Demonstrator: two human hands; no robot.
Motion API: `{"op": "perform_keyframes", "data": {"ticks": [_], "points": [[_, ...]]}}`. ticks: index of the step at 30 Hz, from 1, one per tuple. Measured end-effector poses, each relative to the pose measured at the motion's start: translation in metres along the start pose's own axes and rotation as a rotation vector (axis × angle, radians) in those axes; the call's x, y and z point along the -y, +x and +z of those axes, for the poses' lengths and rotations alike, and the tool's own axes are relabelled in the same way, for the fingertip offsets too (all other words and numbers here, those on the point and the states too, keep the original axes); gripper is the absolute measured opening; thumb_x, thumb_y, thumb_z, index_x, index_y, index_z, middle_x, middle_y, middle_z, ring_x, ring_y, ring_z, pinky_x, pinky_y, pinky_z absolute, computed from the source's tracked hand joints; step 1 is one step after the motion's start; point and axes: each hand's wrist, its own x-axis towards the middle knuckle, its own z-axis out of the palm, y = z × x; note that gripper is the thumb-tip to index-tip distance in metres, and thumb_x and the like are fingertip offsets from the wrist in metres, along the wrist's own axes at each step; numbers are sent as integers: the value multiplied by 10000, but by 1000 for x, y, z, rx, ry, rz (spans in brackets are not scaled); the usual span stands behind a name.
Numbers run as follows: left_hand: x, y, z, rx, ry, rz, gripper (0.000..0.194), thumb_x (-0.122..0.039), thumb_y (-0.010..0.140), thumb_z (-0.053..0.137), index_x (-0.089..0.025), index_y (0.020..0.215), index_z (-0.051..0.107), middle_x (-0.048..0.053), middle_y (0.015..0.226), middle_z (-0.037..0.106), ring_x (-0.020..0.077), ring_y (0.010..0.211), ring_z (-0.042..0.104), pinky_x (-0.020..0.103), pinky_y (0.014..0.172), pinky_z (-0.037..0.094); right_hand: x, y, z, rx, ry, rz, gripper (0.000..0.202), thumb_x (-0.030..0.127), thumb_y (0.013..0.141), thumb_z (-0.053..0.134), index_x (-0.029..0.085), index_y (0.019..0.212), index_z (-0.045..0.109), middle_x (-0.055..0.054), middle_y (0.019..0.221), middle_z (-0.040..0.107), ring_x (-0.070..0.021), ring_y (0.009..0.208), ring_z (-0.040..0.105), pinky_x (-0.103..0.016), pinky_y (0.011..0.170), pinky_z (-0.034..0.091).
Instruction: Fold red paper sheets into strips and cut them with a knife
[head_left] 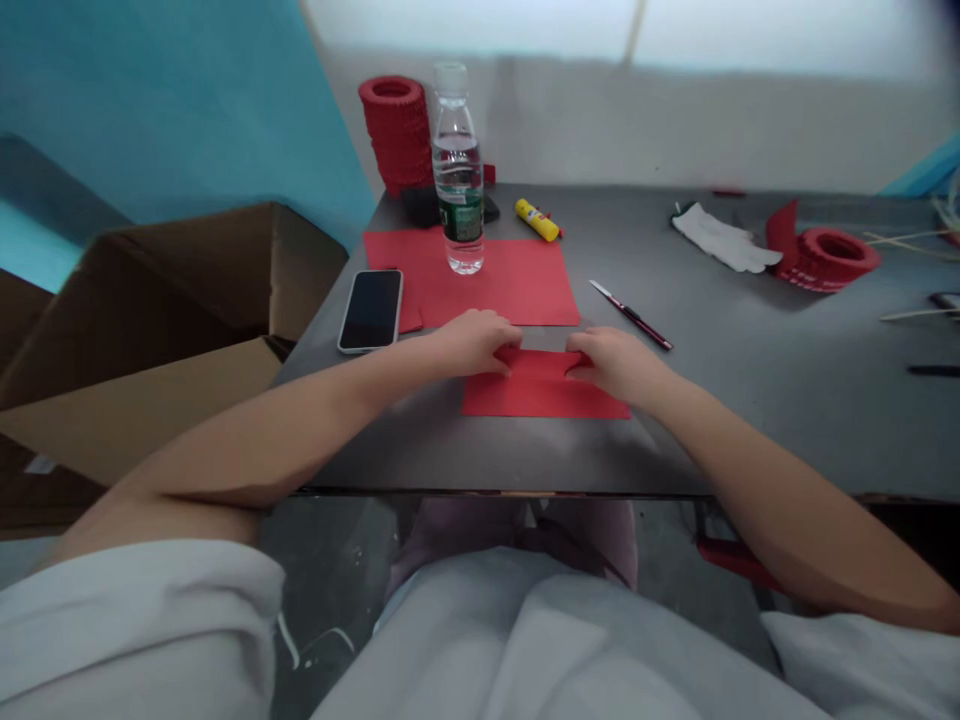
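A sheet of red paper point(546, 396) lies near the front edge of the grey table, its far side lifted and bent over. My left hand point(480, 342) pinches that far edge at the left, thumb towards me. At the right end of the same edge, my right hand point(609, 362) grips the paper between thumb and curled fingers. Beyond my hands lies a larger red sheet point(517, 285). A slim craft knife point(634, 318) rests just past my right hand. Left of my left hand is a phone point(372, 310), dark screen up.
On the larger sheet stands a water bottle point(459, 180). Behind it rises a stack of red rings point(396, 135). A yellow glue stick point(537, 220) lies near the back. Farther right are a white glove point(724, 240) and a red roll point(829, 258). An open cardboard box point(150, 390) stands left.
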Motion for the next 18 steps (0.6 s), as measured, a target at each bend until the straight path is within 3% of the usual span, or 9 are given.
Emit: {"op": "perform_keyframes", "data": {"ticks": [5, 8, 11, 14, 18], "points": [[-18, -20, 12, -72, 17, -38, 79, -206, 821, 572, -183, 892, 599, 17, 839, 630, 155, 735, 567, 230, 560, 314, 12, -22, 8, -118, -154, -30, 80, 181, 857, 487, 175, 850, 566, -62, 791, 592, -199, 764, 520, -294, 607, 317], [-29, -28, 29, -185, 175, -19, 139, -150, 875, 463, -156, 872, 602, 53, 824, 612, 172, 731, 562, 256, 602, 365, 19, -32, 16, -150, -211, -66, 146, 152, 871, 441, 153, 840, 583, -87, 794, 598, -213, 767, 516, -314, 649, 353], [-34, -34, 45, -271, 262, 38, 198, -122, 882, 420, -127, 865, 617, 90, 856, 612, 196, 767, 554, 294, 676, 420, 19, -38, 28, -189, -103, -149, 220, 272, 881, 496, 104, 970, 607, -132, 952, 624, -241, 888, 530, -343, 769, 406], [-38, -41, 55, -325, 227, 89, 243, -225, 884, 459, -87, 997, 625, 133, 986, 616, 229, 881, 549, 337, 788, 444, 17, -42, 39, -234, 5, -204, 469, 429, 903, 465, 77, 1198, 555, -164, 1223, 565, -279, 1091, 489, -398, 919, 389], [-40, -52, 57, -344, 179, 109, 484, -422, 916, 427, -58, 1211, 546, 162, 1189, 562, 274, 1032, 503, 399, 914, 411, 16, -44, 45, -250, 55, -193, 443, 362, 957, 346, 90, 1235, 559, -160, 1270, 543, -258, 1143, 472, -403, 982, 365]]}}
